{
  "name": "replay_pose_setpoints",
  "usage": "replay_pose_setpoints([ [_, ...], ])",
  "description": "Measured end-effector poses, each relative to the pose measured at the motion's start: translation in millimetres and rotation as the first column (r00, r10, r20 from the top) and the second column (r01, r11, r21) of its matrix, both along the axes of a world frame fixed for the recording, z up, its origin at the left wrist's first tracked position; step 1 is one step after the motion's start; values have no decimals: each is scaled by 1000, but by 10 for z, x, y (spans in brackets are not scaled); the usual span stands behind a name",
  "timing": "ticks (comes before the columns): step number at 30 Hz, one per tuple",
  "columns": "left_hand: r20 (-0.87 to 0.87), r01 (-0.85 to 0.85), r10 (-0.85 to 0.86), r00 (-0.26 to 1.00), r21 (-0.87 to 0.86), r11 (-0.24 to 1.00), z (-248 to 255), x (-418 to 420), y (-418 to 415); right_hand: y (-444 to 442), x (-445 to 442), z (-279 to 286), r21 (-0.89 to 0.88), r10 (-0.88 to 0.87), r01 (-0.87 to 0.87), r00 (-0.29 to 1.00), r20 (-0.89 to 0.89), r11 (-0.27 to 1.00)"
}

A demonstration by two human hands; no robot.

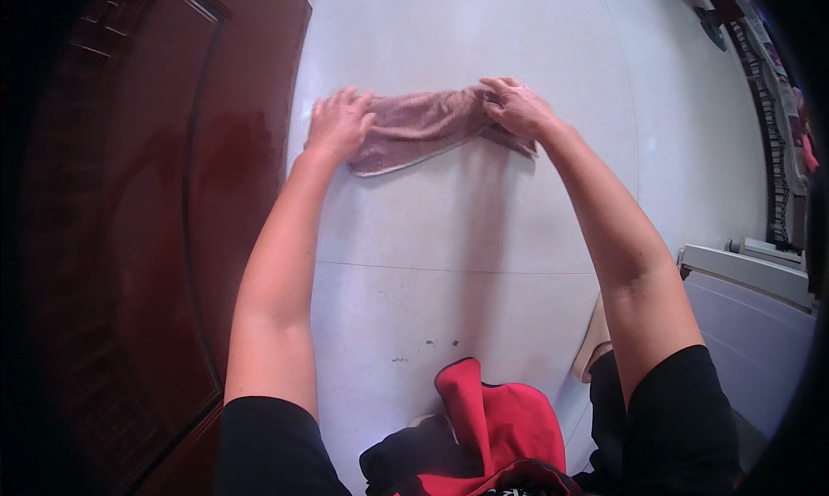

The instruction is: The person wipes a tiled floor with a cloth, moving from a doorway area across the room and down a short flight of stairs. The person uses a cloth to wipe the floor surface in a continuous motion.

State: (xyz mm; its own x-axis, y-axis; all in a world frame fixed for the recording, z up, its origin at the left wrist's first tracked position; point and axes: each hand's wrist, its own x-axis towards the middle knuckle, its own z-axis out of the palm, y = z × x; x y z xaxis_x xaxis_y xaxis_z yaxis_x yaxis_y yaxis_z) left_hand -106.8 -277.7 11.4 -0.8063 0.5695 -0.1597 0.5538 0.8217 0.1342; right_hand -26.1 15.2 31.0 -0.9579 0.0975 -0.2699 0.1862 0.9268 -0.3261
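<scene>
A mauve-brown cloth (pixel 421 117) with a pale edge stretches between my two hands on or just above a pale tiled floor (pixel 401 224). My left hand (pixel 340 120) grips its left end, near the door, with the thumb across the top. At the other end my right hand (pixel 515 107) pinches the bunched fabric between curled fingers. A folded corner of the cloth hangs out below the right hand. Whether the cloth's middle touches the floor, I cannot tell.
A dark red panelled door (pixel 249 107) stands close along the left. Small dark scraps (pixel 440 343) lie on the floor before me. The red apron-like garment (pixel 518 418) hangs at my front. On the right are a beige slipper (pixel 590 344) and a grey-white unit (pixel 745 315).
</scene>
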Motion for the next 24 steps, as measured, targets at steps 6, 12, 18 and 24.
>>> replay_pose_setpoints([
  [6, -242, 41, -23, 970, 68, 997, -492, 261, -268, -183, 400, -610, 279, 139, -68, 960, -243, 958],
  [12, -331, -20, 59, 942, 122, 992, -469, 1252, -763, -729, 1394, -661, 242, 168, -53, 858, -486, 969],
  [18, -146, -52, 87, 985, 228, 972, -425, 2543, -1226, -1055, 2525, -547, 78, 174, -155, 865, -470, 985],
  [24, -289, 16, 61, 955, 258, 966, -372, 1430, -1082, -791, 1592, -472, 134, 259, -222, 793, -551, 966],
])
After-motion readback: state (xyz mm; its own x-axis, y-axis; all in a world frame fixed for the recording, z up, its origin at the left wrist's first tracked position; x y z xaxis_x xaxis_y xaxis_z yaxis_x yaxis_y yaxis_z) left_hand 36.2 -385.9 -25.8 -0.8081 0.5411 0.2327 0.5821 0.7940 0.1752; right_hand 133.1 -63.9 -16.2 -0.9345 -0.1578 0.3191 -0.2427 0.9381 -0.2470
